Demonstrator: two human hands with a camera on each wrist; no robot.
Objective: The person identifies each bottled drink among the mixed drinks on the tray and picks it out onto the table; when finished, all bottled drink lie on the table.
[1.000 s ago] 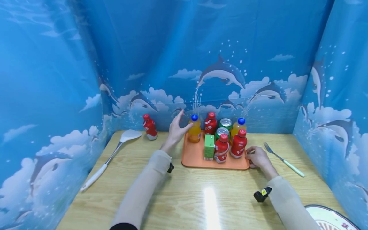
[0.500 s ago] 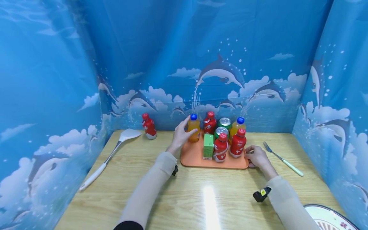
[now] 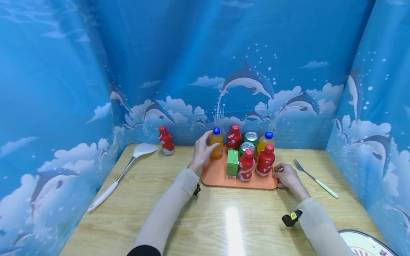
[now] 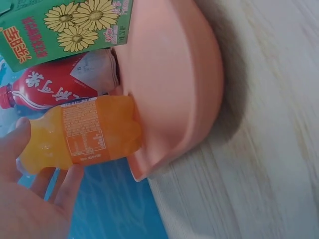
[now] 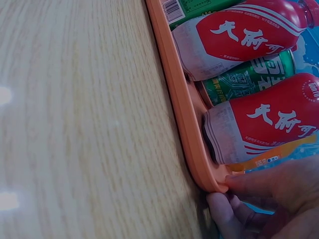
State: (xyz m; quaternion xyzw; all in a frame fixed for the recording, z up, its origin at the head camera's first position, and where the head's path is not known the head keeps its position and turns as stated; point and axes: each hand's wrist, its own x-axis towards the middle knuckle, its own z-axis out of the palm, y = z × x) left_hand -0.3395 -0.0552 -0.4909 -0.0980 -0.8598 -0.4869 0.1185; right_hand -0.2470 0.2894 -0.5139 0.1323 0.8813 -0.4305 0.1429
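Tray [image 3: 215, 174] w/ carton [image 3: 232, 167] & btls [image 3: 218, 153] on tbl [image 3: 256, 220], spatula [image 3: 124, 171] to L, fork [image 3: 317, 180] R.

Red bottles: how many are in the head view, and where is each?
4. One red bottle stands left of the tray. Three stand on it: one at the back, one beside the green carton, one nearest the right hand. Another might be hidden.

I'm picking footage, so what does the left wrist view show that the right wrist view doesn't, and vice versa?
Only the left wrist view shows the left hand gripping an orange drink bottle and the flower print on the green carton.
Only the right wrist view shows the right hand pinching a corner of the orange tray, that carton's barcode and the lettered side of a green can.
Both share the tray, carton, table, blue backdrop and at least one red bottle.
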